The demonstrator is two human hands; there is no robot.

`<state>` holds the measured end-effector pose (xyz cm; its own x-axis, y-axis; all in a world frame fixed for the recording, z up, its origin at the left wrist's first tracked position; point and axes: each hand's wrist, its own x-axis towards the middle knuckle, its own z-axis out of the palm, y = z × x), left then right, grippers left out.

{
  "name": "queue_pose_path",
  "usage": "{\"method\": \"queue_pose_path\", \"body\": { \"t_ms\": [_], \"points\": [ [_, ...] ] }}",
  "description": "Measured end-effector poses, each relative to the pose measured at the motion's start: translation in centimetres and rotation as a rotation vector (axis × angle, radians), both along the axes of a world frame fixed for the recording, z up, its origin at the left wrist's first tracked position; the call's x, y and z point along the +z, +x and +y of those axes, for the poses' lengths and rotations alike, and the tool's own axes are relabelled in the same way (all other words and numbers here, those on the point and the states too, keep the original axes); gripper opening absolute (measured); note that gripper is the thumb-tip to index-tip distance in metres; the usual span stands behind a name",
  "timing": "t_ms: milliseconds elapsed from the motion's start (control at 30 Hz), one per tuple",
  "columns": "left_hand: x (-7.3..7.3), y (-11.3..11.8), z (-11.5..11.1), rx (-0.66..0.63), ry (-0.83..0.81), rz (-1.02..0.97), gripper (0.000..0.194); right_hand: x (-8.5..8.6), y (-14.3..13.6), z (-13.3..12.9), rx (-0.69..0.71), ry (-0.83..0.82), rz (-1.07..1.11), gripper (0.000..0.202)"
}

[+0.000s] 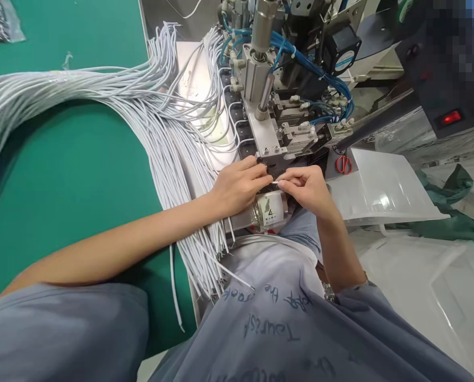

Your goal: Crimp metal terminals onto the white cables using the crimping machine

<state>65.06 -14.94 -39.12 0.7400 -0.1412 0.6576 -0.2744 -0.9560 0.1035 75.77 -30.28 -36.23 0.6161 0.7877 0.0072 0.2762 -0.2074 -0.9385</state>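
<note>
Both my hands meet at the front end of the machine [263,124]. A short piece of white cable [275,182] shows between my fingertips. My right hand [306,188] pinches it between thumb and fingers. Just left of it, my left hand [240,185] has its fingers bent together at the cable's other side; what lies beneath them is hidden. A large bundle of white cables [141,106] runs from the left over the table and under my left forearm. Several single cables lead into black holders [242,130] along the machine's side. Below my hands is a labelled cylindrical jar [270,209].
The green table [101,164] fills the left side, with a plastic bag of small metal parts [0,21] at its far corner. Red-handled scissors [344,164] lie right of the machine, near a translucent plastic sheet [384,185] and a clear bin [431,281]. Blue air hoses [308,66] loop above.
</note>
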Motion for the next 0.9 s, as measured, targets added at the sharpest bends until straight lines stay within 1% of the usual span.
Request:
{"method": "queue_pose_path", "body": {
  "t_ms": [167,233,267,333,433,500,600,700,800,900],
  "points": [
    [-0.2,0.1,-0.2,-0.021,-0.182,0.015,0.021,-1.6,-2.6,1.2,-0.276,0.191,-0.065,0.012],
    [-0.3,-0.1,-0.4,-0.04,-0.195,0.065,0.022,-2.1,-3.1,1.5,-0.354,0.235,-0.066,0.013],
    [-0.3,-0.1,-0.4,-0.044,-0.177,0.106,0.023,-2.4,-3.1,1.5,-0.372,0.232,-0.068,0.014],
    [-0.1,-0.3,-0.5,-0.028,-0.1,0.222,0.025,-2.9,-2.6,1.1,-0.359,0.18,-0.071,0.014],
    [0.2,-0.3,-0.6,0.049,0.032,0.424,0.026,-3.9,-1.0,0.3,-0.27,0.076,-0.022,0.013],
    [0.4,-0.2,-0.5,0.083,0.066,0.536,0.027,-4.6,0.0,-0.1,-0.232,0.049,0.06,0.014],
    [0.6,0.1,-0.5,0.087,0.071,0.648,0.03,-5.4,0.6,-0.1,-0.234,0.033,0.194,0.015],
    [0.6,0.2,-0.4,0.086,0.064,0.675,0.032,-5.6,0.7,0.4,-0.242,0.026,0.263,0.016],
    [0.5,0.1,-0.3,0.075,0.061,0.659,0.033,-5.5,0.6,0.9,-0.226,0.023,0.291,0.016],
    [0.5,0.1,-0.2,0.06,0.106,0.641,0.039,-5.4,0.6,1.0,-0.198,0.029,0.308,0.017]
  ]
}}
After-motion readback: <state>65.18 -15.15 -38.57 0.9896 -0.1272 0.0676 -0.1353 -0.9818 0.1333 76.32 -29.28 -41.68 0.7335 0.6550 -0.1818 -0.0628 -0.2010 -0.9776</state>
